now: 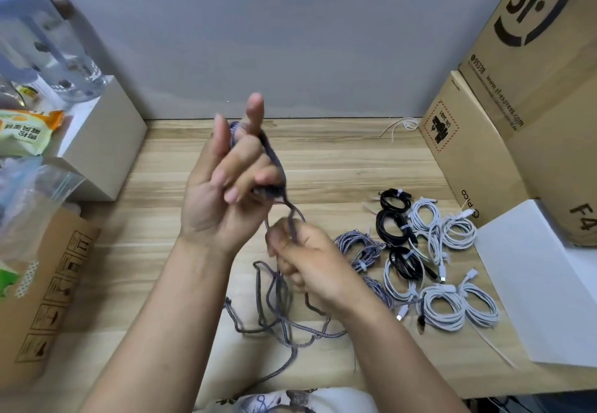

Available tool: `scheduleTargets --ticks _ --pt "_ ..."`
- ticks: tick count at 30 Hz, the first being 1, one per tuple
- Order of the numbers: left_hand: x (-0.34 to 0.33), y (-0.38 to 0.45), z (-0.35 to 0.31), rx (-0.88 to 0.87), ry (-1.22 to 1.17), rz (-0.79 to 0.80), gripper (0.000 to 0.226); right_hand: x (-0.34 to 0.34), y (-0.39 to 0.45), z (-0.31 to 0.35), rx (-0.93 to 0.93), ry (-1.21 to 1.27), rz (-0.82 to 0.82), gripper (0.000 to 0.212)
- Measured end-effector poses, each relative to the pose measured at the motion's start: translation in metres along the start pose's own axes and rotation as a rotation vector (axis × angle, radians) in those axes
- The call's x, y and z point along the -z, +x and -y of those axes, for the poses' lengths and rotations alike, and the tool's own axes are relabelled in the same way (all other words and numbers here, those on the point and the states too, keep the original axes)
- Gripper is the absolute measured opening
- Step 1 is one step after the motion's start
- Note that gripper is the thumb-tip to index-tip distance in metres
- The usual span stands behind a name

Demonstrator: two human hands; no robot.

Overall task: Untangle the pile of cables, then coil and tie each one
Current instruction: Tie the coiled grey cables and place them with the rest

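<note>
My left hand (223, 183) is raised, turns of the grey braided cable (274, 309) looped around its fingers; my right hand (303, 260), just below and nearer, pinches the running strand. I judge I'm mid-coil: next I need to feed the loose tangle on the table (323, 160) up evenly. Tied coils (429, 260) lie to the right.

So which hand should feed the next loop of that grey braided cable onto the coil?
Probably the right hand: it grips the slack below, while the left hand is raised with the coil wound on its fingers.
</note>
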State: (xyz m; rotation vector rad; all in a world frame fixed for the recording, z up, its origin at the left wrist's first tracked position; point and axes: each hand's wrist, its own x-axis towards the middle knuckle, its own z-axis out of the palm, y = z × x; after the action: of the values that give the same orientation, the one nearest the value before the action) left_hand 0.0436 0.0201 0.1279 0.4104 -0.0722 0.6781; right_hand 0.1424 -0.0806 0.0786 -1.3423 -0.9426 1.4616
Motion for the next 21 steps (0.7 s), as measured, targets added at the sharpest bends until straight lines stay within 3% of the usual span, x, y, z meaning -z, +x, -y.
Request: scheduleTargets --ticks 2,5,7,11,14,18,21 --pt "0.006 0.005 -0.005 -0.112 0.076 -0.157 0.032 -0.004 -0.006 -0.005 -0.023 -0.124 0.067 0.031" --pt "0.025 0.007 0.002 -0.273 0.612 -0.512 0.035 -0.006 -0.013 -0.001 -0.017 -0.161 0.113 0.028" --pt "0.032 0.005 0.01 -0.282 0.897 -0.592 0.033 -0.005 -0.015 0.004 0.049 -0.223 0.114 0.024" --pt "0.037 -0.003 0.022 -0.094 1.202 -0.536 0.038 -0.003 -0.022 0.014 0.16 -0.416 0.021 0.021" --pt "0.036 -0.007 0.026 0.003 1.373 -0.488 0.033 0.001 -0.023 0.022 0.277 -0.368 -0.093 0.027" --pt "0.03 -0.013 0.024 0.128 1.307 -0.425 0.028 0.007 -0.018 0.03 0.403 -0.349 -0.22 0.022" --pt "0.028 -0.018 0.02 0.284 1.164 -0.203 0.06 0.01 -0.014 0.036 0.493 -0.306 -0.272 0.014"
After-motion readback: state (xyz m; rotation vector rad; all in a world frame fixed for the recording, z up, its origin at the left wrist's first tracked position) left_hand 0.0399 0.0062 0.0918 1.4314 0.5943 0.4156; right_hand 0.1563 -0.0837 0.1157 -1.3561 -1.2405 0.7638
